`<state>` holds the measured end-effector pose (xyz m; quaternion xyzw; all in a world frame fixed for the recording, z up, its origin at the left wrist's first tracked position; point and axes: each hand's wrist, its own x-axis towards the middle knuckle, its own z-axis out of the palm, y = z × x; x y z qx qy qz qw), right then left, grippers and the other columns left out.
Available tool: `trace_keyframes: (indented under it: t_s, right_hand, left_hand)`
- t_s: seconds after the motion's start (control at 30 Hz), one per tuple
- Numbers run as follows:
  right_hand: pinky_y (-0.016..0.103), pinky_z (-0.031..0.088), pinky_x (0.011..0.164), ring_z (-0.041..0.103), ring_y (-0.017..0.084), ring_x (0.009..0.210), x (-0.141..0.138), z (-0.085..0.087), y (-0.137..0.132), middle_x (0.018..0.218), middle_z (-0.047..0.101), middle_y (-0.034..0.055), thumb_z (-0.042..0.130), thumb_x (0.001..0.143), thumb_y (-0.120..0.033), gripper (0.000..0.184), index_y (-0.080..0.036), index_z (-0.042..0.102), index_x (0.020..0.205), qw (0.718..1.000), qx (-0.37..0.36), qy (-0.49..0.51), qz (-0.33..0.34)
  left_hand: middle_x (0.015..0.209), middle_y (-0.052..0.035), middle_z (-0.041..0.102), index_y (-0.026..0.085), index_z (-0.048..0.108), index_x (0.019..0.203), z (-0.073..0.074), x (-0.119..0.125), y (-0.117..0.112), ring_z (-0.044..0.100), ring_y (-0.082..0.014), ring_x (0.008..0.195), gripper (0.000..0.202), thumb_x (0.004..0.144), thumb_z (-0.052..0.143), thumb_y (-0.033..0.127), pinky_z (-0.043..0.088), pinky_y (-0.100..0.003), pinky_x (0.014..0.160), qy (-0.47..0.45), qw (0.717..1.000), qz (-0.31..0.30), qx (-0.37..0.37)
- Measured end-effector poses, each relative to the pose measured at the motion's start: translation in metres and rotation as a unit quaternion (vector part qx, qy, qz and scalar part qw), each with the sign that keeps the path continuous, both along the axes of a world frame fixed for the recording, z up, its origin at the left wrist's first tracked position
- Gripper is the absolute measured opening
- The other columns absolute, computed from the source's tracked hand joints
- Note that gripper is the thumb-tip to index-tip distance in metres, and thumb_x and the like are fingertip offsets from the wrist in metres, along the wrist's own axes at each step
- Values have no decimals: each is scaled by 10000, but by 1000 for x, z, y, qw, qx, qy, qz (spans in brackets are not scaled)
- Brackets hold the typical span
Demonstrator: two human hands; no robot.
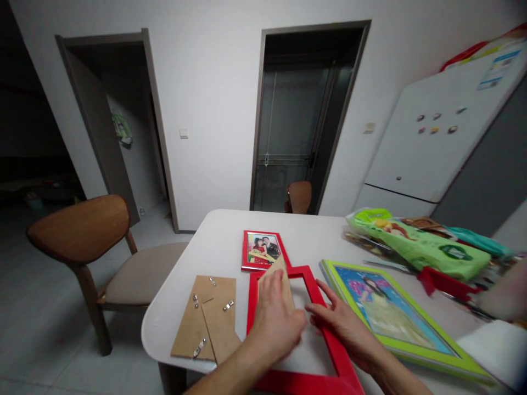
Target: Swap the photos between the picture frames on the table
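Observation:
A red picture frame [325, 340], with an open middle through which the white tabletop shows, lies at the near edge of the table. My left hand [274, 315] is closed on a thin tan piece [284, 277], perhaps cloth or paper, over the frame's upper left part. On the frame's right side, my right hand [343, 323] grips the rail between thumb and fingers. Left of the frame lies a brown backing board [189, 323] with several metal clips and a stand flap. Behind it sits a smaller red-framed photo [263, 249] of two people.
A green-framed picture [387, 312] lies to the right on the white table [222, 236]. Beyond it are a green package [424, 241] and a red-handled tool [448, 285]. A wooden chair [82, 225] stands at left; a fridge [436, 131] is at right.

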<state>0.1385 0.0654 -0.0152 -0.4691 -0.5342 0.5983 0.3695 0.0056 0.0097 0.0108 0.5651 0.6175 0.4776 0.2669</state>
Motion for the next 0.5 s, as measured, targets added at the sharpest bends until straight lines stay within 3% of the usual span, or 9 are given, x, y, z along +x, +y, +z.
trace_keyframes:
  t_s: [0.1,0.23,0.37,0.5]
  right_hand:
    - [208,326,411,464,111,406,9,-18,14,459,505,-61,521,638,-295,692,-103,271,1254,987,75,-140,-6]
    - [257,396,539,551,164,556,16,-37,26,634,615,29,438,651,-280,539,-68,433,1146,930,188,-315,-19]
    - [282,413,660,595,212,726,18,-45,29,837,647,106,394,677,-275,480,-79,485,1105,874,243,-422,-13]
    - [297,408,718,581,232,824,18,-51,29,938,618,149,369,706,-253,456,-54,487,1099,821,295,-489,2]
  left_hand:
    - [979,-36,508,174,389,1136,-1,-47,-7,509,-139,820,581,571,449,54,402,-225,751,-79,996,46,3]
    - [783,4,521,130,343,1123,-27,-95,-19,520,-90,597,558,577,426,47,397,-161,532,-123,986,97,-53]
    - [681,32,502,96,324,1129,-60,-110,-26,504,-80,510,555,583,412,45,364,-155,462,-89,984,120,-97]
    - [680,26,517,107,351,1148,-73,-112,-28,508,-112,578,562,594,431,52,380,-190,554,-2,987,128,-97]
